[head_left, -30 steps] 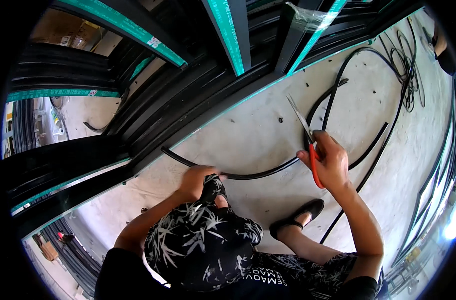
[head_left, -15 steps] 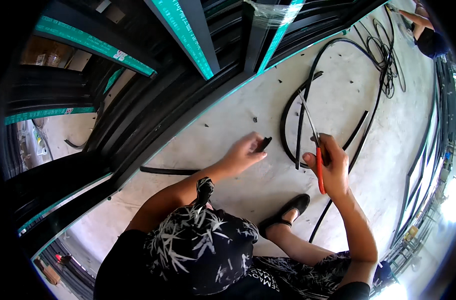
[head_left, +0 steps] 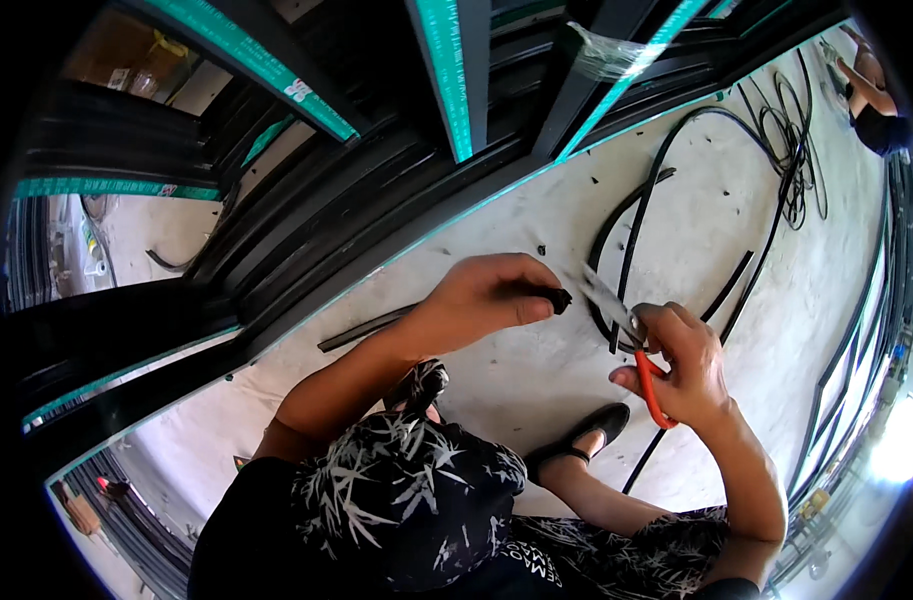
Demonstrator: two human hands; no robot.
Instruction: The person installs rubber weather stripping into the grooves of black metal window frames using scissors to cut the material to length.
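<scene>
My left hand (head_left: 488, 303) is closed around a black rubber strip (head_left: 559, 299), whose short end sticks out past the fingertips. A longer black strip (head_left: 371, 326) shows beyond my left forearm; whether it is the same piece, I cannot tell. In my right hand (head_left: 690, 368) is a pair of red-handled scissors (head_left: 648, 388). Their blades point up and left toward the strip's end, apart from it and blurred. Behind the blades, a curved black strip (head_left: 598, 250) lies on the floor.
A large black frame (head_left: 376, 235) with green tape stands along the left and far side. Tangled black strip (head_left: 791, 170) lies at the far right, with small black scraps (head_left: 541, 250) on the pale floor. Another person (head_left: 871, 95) is at the far right edge.
My left hand has risen slightly and turned, bringing the strip's end closer to the scissors. The blades have swung leftward. The whole view has shifted a little.
</scene>
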